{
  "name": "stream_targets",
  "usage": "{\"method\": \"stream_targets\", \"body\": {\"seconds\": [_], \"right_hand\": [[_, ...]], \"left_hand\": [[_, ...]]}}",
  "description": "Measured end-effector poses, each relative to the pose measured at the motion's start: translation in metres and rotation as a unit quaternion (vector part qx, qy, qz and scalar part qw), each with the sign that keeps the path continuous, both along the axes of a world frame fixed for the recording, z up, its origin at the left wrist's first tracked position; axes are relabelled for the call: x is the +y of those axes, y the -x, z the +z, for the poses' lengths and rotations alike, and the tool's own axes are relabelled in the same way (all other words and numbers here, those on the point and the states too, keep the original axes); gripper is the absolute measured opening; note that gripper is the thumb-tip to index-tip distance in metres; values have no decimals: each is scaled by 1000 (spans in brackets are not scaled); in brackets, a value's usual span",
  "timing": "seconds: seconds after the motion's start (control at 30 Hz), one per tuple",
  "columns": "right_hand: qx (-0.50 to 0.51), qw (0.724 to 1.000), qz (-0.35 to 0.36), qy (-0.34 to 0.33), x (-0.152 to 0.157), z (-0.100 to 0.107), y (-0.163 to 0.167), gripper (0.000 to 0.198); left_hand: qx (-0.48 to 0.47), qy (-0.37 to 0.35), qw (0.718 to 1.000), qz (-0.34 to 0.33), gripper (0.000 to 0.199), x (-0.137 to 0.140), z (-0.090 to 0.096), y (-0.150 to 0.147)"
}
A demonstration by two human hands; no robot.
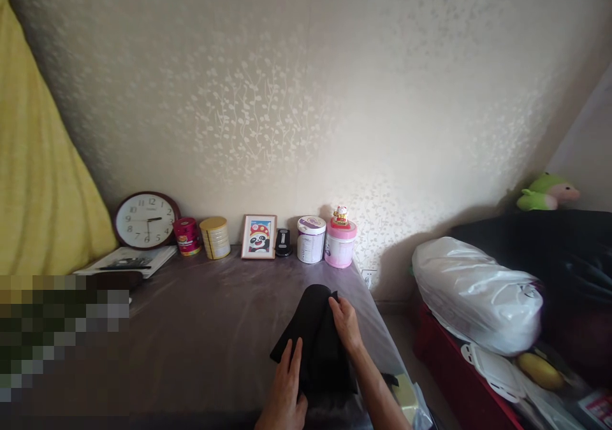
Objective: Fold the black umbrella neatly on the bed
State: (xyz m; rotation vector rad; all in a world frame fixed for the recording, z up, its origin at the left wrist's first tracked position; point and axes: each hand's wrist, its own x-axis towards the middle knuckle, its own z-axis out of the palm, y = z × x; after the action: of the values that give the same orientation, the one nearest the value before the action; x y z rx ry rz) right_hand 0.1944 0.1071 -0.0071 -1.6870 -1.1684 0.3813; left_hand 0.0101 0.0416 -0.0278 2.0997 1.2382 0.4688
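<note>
A folded black cloth (318, 344), perhaps a garment, rests on the near right part of the grey-brown covered table (210, 328). Its upper end is rounded, and one corner sticks out to the left. My right hand (346, 323) pinches the cloth's right edge near the top, with thumb and fingers closed on it. On the lower left side, my left hand (287, 385) touches the cloth with index and middle fingers stretched out and apart. The cloth's underside is hidden.
Along the wall stand a clock (147, 220), a pink tin (187, 236), a gold tin (216, 239), a framed panda picture (259, 236) and two tubs (311, 241). Right of the table edge, a white plastic bag (473, 290) sits over a red box (459, 366).
</note>
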Motion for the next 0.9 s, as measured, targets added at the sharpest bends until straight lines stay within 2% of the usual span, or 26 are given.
{"method": "stream_targets", "body": {"seconds": [0.13, 0.3, 0.43, 0.53, 0.67, 0.73, 0.8, 0.9], "right_hand": [[2, 1000, 11, 23, 13, 5, 17, 39], [-6, 997, 40, 67, 24, 3, 27, 31], [-1, 990, 97, 103, 27, 0, 34, 27], [-3, 984, 140, 113, 26, 3, 39, 16], [-55, 978, 171, 111, 19, 12, 43, 14], [-80, 974, 178, 112, 15, 16, 45, 16], [-101, 972, 182, 112, 11, 18, 47, 17], [-129, 968, 192, 94, 3, 19, 51, 19]], "left_hand": [[27, -28, 999, -1, 88, 0, -12, -1], [35, -59, 998, -6, 84, 4, -28, 2], [68, -92, 993, -13, 79, 9, -40, 2], [81, -118, 990, -13, 75, 11, -53, 5], [54, -175, 983, 9, 67, 9, -66, 18], [33, -229, 972, 48, 64, 6, -65, 23], [31, -248, 966, 60, 62, 4, -57, 22], [51, -203, 978, -17, 67, 2, -43, 8]]}}
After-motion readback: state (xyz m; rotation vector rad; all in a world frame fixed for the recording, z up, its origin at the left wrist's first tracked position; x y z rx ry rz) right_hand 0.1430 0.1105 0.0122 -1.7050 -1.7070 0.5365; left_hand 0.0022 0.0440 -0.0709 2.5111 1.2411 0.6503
